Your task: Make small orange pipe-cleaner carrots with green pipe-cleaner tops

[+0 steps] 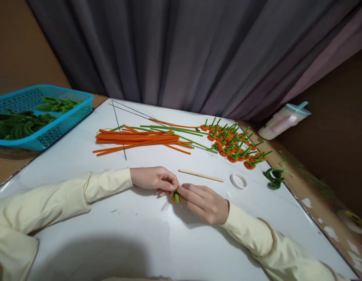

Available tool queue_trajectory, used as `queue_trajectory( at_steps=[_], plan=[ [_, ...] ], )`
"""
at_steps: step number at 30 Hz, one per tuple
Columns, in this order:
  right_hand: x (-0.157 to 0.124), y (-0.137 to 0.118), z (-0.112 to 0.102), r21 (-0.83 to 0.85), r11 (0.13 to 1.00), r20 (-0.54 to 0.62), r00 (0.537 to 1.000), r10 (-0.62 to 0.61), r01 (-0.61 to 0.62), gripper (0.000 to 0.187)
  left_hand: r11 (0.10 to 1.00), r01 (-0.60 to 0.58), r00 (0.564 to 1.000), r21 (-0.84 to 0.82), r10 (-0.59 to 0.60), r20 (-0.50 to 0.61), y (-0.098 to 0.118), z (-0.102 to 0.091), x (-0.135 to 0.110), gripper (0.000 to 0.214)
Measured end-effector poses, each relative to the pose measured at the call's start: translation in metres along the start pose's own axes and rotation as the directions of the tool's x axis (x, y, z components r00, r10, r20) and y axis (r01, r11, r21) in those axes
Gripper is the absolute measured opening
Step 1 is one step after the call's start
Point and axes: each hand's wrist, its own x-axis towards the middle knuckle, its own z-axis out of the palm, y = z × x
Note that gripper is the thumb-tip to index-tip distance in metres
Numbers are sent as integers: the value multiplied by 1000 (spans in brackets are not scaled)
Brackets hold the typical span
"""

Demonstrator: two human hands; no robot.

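Between my two hands is a small orange and green pipe-cleaner pumpkin (176, 197), partly covered by the fingers. My left hand (154, 178) pinches it from the left, thumb and fingertips closed together. From the right, my right hand (206, 201) has its fingertips closed on the same piece. A wooden stick (201, 175) lies just beyond the hands, with a white ring like a tape roll (238, 181) to its right. Farther back lies a bundle of orange pipe cleaners (137, 137), with several green pipe cleaners (175, 128) beside it.
Several finished orange pumpkins with green stems (232, 150) stand at the back right. Curled green pieces (274, 177) lie near the right edge. A blue basket (66, 125) holding green pieces is at the left. A tumbler with a straw (282, 121) stands at the right, before the grey curtain (181, 54).
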Motion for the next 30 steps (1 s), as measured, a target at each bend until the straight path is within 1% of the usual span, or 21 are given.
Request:
queue_trajectory(
  at_steps=[3,5,6,8,10,12,14,16,19,22,26,30],
  plan=[
    [-1,1,0,4,1000,-2,1000,2,-2,23,997,36,999,-74,-34,24,0,-1,0,23],
    [-2,2,0,16,999,-39,999,33,-32,21,988,54,999,-143,-54,6,2,0,-1,24],
    [-3,2,0,25,998,-65,996,61,-59,20,982,43,999,-182,-48,-24,3,2,-2,24],
    [-5,2,0,45,989,-122,982,142,-138,18,962,-13,992,-274,-21,-121,6,5,-3,26],
    [-6,2,0,55,971,-186,953,240,-234,23,929,-77,979,-363,2,-203,9,11,-5,38],
    [-7,1,1,60,956,-231,928,292,-286,28,912,-99,973,-399,4,-232,10,17,-5,45],
    [-8,0,3,86,951,-241,920,309,-297,32,924,-118,969,-365,27,-247,8,22,-4,43],
    [-8,0,5,148,940,-237,912,335,-307,37,938,-165,957,-306,77,-278,4,26,-3,40],
    [-8,-1,8,270,901,-265,873,409,-340,46,949,-239,928,-204,161,-337,-3,30,-2,35],
    [-8,-2,9,315,882,-298,846,443,-351,46,958,-283,888,-51,242,-391,-7,32,-4,28],
    [-8,-3,9,290,890,-297,851,433,-352,43,941,-316,853,119,337,-399,-8,34,-6,25],
    [-9,-3,7,281,890,-283,856,433,-358,43,893,-354,802,279,443,-401,-7,35,-7,19]
  ],
)
